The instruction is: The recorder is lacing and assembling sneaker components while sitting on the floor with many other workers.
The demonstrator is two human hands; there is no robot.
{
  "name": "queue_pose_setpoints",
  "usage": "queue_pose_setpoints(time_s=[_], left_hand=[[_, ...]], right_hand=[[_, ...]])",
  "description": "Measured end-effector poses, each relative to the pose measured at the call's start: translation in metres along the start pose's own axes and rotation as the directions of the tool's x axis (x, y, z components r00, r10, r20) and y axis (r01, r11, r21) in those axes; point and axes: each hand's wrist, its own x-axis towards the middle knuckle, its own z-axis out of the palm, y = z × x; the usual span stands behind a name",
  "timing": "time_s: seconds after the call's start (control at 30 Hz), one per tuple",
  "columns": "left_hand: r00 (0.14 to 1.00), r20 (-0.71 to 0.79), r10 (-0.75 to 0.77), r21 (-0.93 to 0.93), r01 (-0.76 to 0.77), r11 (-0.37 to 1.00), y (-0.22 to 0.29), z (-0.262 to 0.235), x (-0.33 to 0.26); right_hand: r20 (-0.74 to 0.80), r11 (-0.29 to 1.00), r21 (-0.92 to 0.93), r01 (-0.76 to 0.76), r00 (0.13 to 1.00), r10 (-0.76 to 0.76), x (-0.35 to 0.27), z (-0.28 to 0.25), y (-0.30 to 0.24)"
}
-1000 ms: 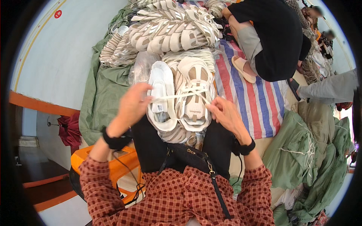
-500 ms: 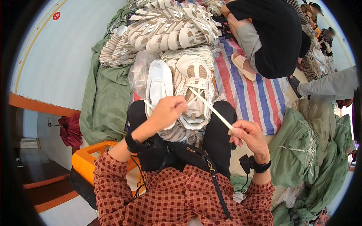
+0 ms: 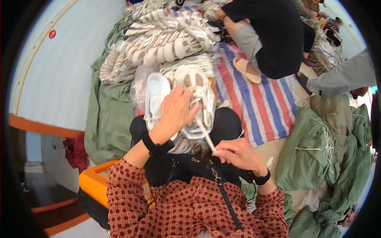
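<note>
A beige and white sneaker upper (image 3: 191,77) lies in front of me between my knees, toe pointing away. My left hand (image 3: 176,109) rests over its left side with thumb and fingers apart, next to the laced middle. From the lacing, a flat cream shoelace (image 3: 207,139) runs taut toward me. Its end is pinched in my right hand (image 3: 238,155), which sits above my right thigh. Left of the upper is a white hollow shoe-shaped piece (image 3: 154,93), partly behind my left wrist. Some motion blur smears the lacing, and my left hand covers part of it.
Stacked shoe uppers (image 3: 166,47) are heaped beyond the sneaker. A striped sheet (image 3: 258,105) spreads to the right, where a person in black (image 3: 278,35) crouches. Green sacks (image 3: 309,154) lie at right, a green cloth (image 3: 109,123) at left. An orange stool (image 3: 93,182) is beside me.
My right hand has drawn the lace down and left, toward my lap. My left hand has moved forward onto the upper and its fingers have spread. The whole view has shifted slightly.
</note>
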Motion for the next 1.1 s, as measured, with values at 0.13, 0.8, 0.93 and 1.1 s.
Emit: queue_pose_setpoints(time_s=[0.13,0.8,0.93,1.1], left_hand=[[0.997,0.017,0.072,0.217,-0.074,0.973,-0.008,0.009,-0.010],[0.994,0.060,-0.096,-0.972,0.081,0.222,0.016,-0.133,0.007],[0.967,-0.037,-0.252,-0.999,-0.033,0.019,-0.040,-0.191,0.012],[0.954,-0.083,-0.289,-0.985,-0.124,-0.124,-0.112,-0.234,-0.009]], right_hand=[[-0.010,0.998,0.000,0.068,0.998,-0.068,0.001,0.006,0.006],[-0.529,0.890,0.442,0.113,0.834,0.156,-0.076,-0.053,0.041],[-0.829,0.493,0.550,0.674,0.511,0.227,-0.147,-0.137,0.106],[-0.811,0.389,0.549,0.739,0.360,0.461,-0.256,-0.225,0.202]])
